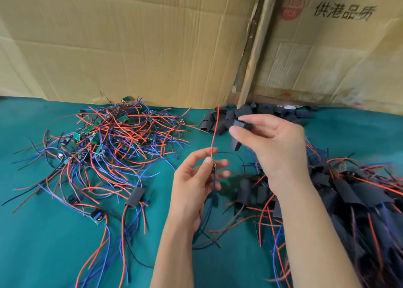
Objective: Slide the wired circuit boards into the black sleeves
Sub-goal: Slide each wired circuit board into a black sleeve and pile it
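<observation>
Your left hand (196, 176) pinches the wired circuit board (214, 168), its red wire (214, 132) rising upright, while up and right of that board your right hand (270, 139) grips a black sleeve (238, 132), so bring its opening down along the wire.

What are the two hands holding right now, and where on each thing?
The left hand pinches a wired circuit board by its edges, its red wire pointing up. The right hand pinches a black sleeve at its upper end.
</observation>
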